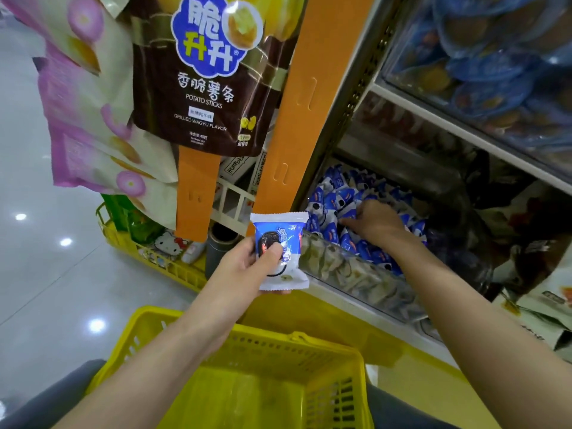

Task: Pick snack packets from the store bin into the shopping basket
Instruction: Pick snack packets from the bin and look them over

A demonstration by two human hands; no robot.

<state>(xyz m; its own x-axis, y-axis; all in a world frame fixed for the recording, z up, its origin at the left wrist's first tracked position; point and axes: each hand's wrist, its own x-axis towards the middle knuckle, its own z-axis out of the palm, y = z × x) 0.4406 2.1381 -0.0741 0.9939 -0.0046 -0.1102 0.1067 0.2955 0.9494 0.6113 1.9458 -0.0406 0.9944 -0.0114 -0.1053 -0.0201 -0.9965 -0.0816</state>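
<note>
Snack packet (278, 232) is pinched by left hand (244, 269); right hand (375, 222) in bin (356, 272), grip unclear.

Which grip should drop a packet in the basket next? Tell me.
Left: the left grip holds a blue-and-white plastic snack packet near the yellow plastic shopping basket; the right grip is in the clear bin.

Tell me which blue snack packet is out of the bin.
The packet gripped by the left hand, outside the bin; the rest lie inside, around the right hand.

The brown hanging bag (161, 88) reads "脆升升", "香脆薯条", "POTATO STICKS" and "GRILLED WAGYU FLAVOR".
</note>
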